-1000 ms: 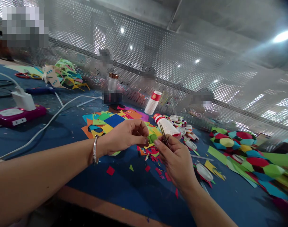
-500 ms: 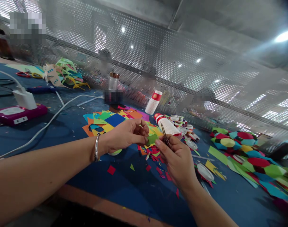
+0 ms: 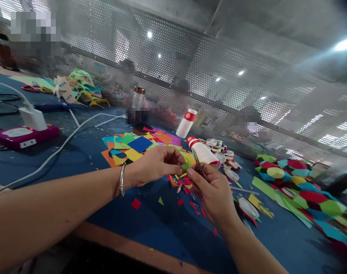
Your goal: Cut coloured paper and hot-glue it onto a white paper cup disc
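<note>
Between my two hands is a small green piece of paper. My left hand pinches its left side between thumb and fingers. The thumb of my right hand touches the paper's right edge, while that hand is also closed round a pair of scissors whose blades point up and away from me. Below and behind the hands lie small red and pink paper scraps. Beyond my left hand spreads a pile of coloured paper pieces, blue, yellow, orange and green.
Stacked paper cups lie on the blue table, with another cup stack upright behind. Round white-topped pieces and multicoloured paper shapes sit at right. A purple power strip with a white cable is at left. A perforated screen stands behind.
My left hand has shifted slightly right, closer to my right hand. Less of the green paper shows between the fingers now. The scissors stay in my right hand.
</note>
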Tool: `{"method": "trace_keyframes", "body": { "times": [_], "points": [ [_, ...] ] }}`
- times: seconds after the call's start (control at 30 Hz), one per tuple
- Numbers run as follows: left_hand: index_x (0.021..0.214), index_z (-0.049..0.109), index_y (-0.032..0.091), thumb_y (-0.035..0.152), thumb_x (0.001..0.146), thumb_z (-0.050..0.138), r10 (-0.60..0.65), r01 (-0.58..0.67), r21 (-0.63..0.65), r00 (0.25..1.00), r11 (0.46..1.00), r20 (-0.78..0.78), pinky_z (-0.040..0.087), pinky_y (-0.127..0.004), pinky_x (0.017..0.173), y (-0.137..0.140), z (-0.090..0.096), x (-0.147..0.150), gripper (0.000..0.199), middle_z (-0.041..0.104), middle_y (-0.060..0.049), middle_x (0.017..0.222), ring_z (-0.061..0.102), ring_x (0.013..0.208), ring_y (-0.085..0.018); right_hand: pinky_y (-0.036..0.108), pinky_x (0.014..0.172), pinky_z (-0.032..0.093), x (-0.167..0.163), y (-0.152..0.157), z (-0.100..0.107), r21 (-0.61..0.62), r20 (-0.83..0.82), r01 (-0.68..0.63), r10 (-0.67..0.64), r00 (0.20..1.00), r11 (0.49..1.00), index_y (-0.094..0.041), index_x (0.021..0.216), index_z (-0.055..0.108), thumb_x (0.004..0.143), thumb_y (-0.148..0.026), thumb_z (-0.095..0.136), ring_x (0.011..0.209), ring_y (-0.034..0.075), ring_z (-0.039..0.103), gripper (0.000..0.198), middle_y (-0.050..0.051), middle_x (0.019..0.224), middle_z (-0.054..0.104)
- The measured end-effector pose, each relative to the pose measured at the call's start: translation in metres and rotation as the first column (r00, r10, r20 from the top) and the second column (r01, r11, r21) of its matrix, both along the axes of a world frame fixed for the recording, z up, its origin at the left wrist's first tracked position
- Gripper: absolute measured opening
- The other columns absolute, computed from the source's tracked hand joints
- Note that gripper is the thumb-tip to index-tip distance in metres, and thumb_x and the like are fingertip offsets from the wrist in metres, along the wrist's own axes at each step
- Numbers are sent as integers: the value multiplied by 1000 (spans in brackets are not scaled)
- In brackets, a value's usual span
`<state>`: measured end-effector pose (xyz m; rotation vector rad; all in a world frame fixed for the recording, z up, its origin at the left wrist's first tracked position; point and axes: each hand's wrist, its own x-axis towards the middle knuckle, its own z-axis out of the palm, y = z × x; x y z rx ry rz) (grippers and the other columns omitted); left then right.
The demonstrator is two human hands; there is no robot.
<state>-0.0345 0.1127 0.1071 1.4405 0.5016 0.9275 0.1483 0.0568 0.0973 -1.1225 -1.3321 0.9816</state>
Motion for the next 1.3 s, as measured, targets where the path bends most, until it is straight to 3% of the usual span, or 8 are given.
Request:
{"method": "trace_keyframes", "body": {
  "times": [0.2, 0.47, 0.7, 0.93, 1.3],
  "points": [
    [84, 62, 15, 17, 73, 76, -2, 4, 35, 997, 999, -74, 46, -29, 77, 3, 1, -4, 19, 64, 1, 80, 59, 75, -11, 19, 42, 17, 0, -1, 0, -41, 23, -34, 34, 999, 999, -17, 87, 64, 82, -42, 79, 50, 4, 26, 30, -7, 65, 44],
    [100, 56, 17, 17, 75, 77, 193, -195, 20, 977, 981, 95, 45, -28, 74, 10, 1, -7, 33, 61, 4, 76, 58, 75, -10, 22, 42, 13, -2, -1, 1, -74, 70, -36, 41, 997, 997, -18, 93, 64, 87, -50, 74, 47, 5, 19, 34, -11, 57, 29],
    [101, 48, 20, 14, 77, 74, 140, -150, 84, 983, 985, 118, 44, -27, 72, 8, 3, -7, 36, 59, 6, 75, 57, 73, -9, 24, 43, 14, -1, -1, 1, -56, 136, -53, 60, 989, 997, -20, 84, 59, 93, -59, 62, 48, 7, 22, 40, -10, 56, 32],
    [103, 47, 20, 14, 77, 75, 143, -151, 113, 987, 982, 70, 46, -27, 70, 7, 1, -7, 38, 62, 4, 76, 60, 73, -11, 24, 44, 16, 0, -1, 2, -61, 182, -74, 84, 980, 995, -20, 76, 53, 93, -57, 64, 48, 7, 21, 42, -10, 55, 29],
    [105, 45, 20, 16, 76, 76, 116, -114, 98, 993, 989, -16, 46, -32, 73, 6, 1, -8, 42, 64, 2, 79, 61, 76, -13, 26, 44, 12, -3, -5, 6, -61, 216, -77, 88, 972, 995, -19, 75, 57, 92, -58, 63, 47, 7, 19, 43, -10, 53, 28]
  ]
}}
